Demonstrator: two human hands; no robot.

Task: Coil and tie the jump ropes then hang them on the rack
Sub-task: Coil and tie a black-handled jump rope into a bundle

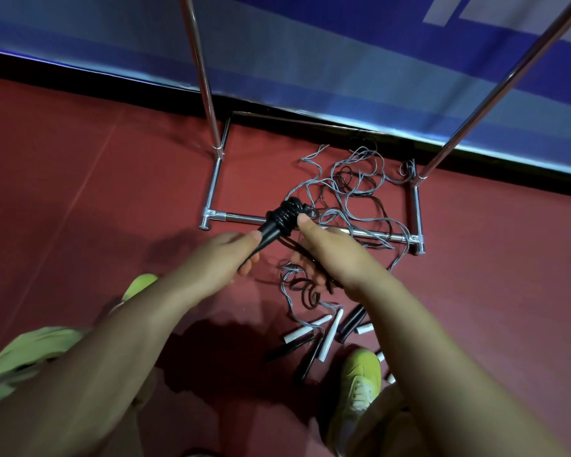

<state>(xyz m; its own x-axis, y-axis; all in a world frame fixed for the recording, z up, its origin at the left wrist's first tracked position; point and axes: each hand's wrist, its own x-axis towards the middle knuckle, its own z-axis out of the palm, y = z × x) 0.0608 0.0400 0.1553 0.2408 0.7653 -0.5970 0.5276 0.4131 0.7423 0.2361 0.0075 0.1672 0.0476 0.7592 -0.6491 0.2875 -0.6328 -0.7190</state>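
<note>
Black jump rope [285, 215] is in the middle of the view, held above the red floor [80, 179] in front of the rack's base. Its cord is wound in tight turns around the top of the black handle [264, 239]. The left hand [218, 258] grips the lower part of this handle, fingers curled around it. The right hand [330, 255] is just beside the coil, with the thumb tip touching the wound cord; its other fingers are curled around loose black cord that hangs under the palm.

Below and behind the hands, grey and black cords [353, 189] lie tangled on the floor, partly inside the metal rack [211, 179] frame and over its front bar. Nearer to the person, several white and black handles [327, 331] lie together in a small pile. A yellow-green shoe [360, 380] stands just beside them. Behind the rack runs a blue wall panel [310, 44].
</note>
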